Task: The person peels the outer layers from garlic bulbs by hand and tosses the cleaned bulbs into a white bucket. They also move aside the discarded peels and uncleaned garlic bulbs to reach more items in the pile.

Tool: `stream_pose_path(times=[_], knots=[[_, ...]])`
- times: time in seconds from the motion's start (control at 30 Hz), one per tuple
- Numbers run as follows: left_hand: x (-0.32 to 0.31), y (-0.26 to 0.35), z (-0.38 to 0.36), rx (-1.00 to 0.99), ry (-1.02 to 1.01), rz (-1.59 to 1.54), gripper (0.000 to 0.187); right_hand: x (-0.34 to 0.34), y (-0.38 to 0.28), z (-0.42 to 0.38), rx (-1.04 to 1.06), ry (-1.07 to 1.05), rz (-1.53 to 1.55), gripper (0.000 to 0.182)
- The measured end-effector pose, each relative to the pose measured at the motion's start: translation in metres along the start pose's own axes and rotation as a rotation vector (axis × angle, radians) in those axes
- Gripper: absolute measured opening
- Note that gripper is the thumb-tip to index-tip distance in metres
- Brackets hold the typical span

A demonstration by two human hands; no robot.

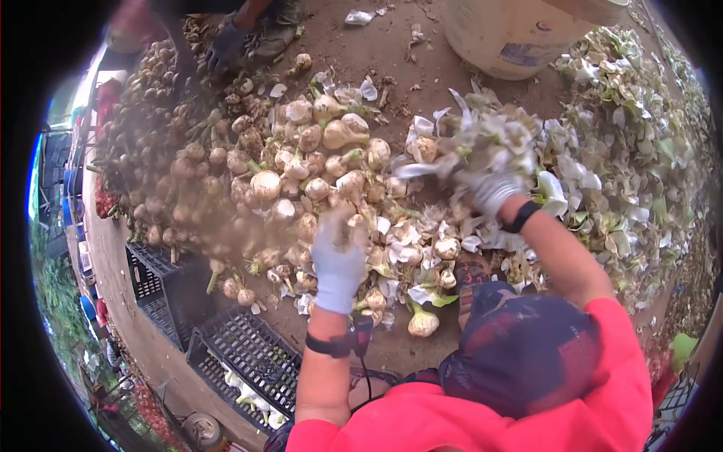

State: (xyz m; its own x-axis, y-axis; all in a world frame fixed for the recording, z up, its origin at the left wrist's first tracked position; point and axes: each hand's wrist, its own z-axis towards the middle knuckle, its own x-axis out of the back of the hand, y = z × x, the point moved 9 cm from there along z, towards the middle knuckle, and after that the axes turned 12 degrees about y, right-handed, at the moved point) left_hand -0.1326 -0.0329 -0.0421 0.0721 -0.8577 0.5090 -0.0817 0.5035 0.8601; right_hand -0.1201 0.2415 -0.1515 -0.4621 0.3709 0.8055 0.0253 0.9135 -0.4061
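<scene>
A large heap of soil-stained garlic bulbs (pixel 265 185) lies on the ground in front of me, mixed with torn skins. My left hand (pixel 337 260), in a pale glove with dirty fingertips, reaches over the near side of the heap with its fingers stretched out among the bulbs. On the right, my right hand (pixel 493 192), also gloved, is smeared by motion. Loose white and brown husks (pixel 489 139) blur around and beyond it, partly hiding its fingers. A single garlic bulb (pixel 423 322) with a green stem stub rests close to my knees.
A broad pile of husks (pixel 602 158) spreads along the right. One pale bucket (pixel 497 34) stands at the top. Black plastic crates (pixel 252 350) sit at lower left, one holding whitish stemmed bulbs (pixel 256 398). Another person's gloved hand (pixel 226 45) is at the upper left.
</scene>
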Motion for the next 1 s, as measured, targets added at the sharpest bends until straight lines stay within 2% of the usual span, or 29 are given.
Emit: stream_pose_path(times=[0.03,0.07,0.13,0.17,0.2,0.23,0.27,0.3,0.33,0.37,0.43,0.47,0.5,0.53,0.6,0.67,0.73,0.8,0.83,0.87,1.0], knots=[[0.003,0.017,0.012,-0.128,0.023,0.052,0.028,0.017,0.051,-0.015,-0.038,0.207,-0.088,0.027],[0.001,0.034,0.027,-0.263,0.05,0.097,0.028,0.025,0.12,-0.032,-0.193,0.234,-0.3,0.026],[-0.014,0.055,0.047,-0.331,0.054,0.111,0.028,0.081,0.234,-0.116,-0.629,0.411,0.082,0.029],[-0.03,0.062,0.056,-0.443,0.063,0.121,0.035,0.109,0.256,-0.154,-0.476,0.363,-0.57,0.032],[-0.047,0.071,0.061,-0.553,0.071,0.133,0.041,0.126,0.285,-0.198,-0.7,0.272,-0.565,0.035],[-0.072,0.08,0.063,-0.56,-0.033,0.267,0.048,0.143,0.298,-0.235,-0.868,0.13,-0.736,0.042],[-0.095,0.091,0.063,-0.569,-0.135,0.404,0.056,0.138,0.352,-0.276,-1.056,0.103,-0.66,0.049],[-0.12,0.093,0.062,-0.645,-0.146,0.495,0.059,0.156,0.325,-0.289,-1.283,0.032,-0.592,0.054],[-0.146,0.083,0.06,-0.716,-0.161,0.59,0.063,0.147,0.379,-0.319,-1.406,0.35,-0.457,0.052],[-0.166,0.073,0.063,-0.725,-0.157,0.583,0.063,0.157,0.334,-0.296,-1.256,0.364,-0.479,0.052],[-0.214,0.017,0.066,-0.452,-0.518,0.791,0.062,0.172,0.235,-0.223,-0.788,0.562,-0.515,0.054],[-0.214,0.015,0.066,-0.458,-0.522,0.794,0.062,0.17,0.196,-0.197,-0.472,0.733,-0.509,0.056],[-0.207,0.017,0.067,-0.443,-0.455,0.669,0.06,0.169,0.135,-0.172,-0.294,0.868,-0.221,0.056],[-0.199,0.017,0.064,-0.419,-0.392,0.547,0.058,0.157,0.107,-0.148,-0.056,0.938,0.016,0.05],[-0.167,0.028,0.049,-0.365,-0.344,0.466,0.061,0.095,0.083,-0.095,-0.476,0.68,1.094,0.038],[-0.112,0.049,0.032,-0.399,-0.096,-0.016,0.066,0.065,0.006,-0.042,-0.46,0.428,1.508,0.029],[-0.087,0.055,0.008,-0.462,-0.136,-0.043,0.075,0.057,-0.055,-0.014,-0.029,0.168,0.984,0.029],[-0.06,0.059,-0.008,-0.35,-0.116,0.028,0.08,0.044,-0.094,-0.016,-0.207,0.037,1.305,0.03],[-0.047,0.062,-0.014,-0.375,-0.089,0.076,0.077,0.044,-0.101,-0.015,-0.143,0.085,1.158,0.031],[-0.037,0.063,-0.018,-0.399,-0.061,0.122,0.073,0.037,-0.107,-0.017,-0.181,0.01,1.071,0.031],[-0.025,0.059,-0.033,-0.457,-0.081,0.192,0.078,0.035,-0.125,-0.03,-0.099,0.035,1.016,0.028]])
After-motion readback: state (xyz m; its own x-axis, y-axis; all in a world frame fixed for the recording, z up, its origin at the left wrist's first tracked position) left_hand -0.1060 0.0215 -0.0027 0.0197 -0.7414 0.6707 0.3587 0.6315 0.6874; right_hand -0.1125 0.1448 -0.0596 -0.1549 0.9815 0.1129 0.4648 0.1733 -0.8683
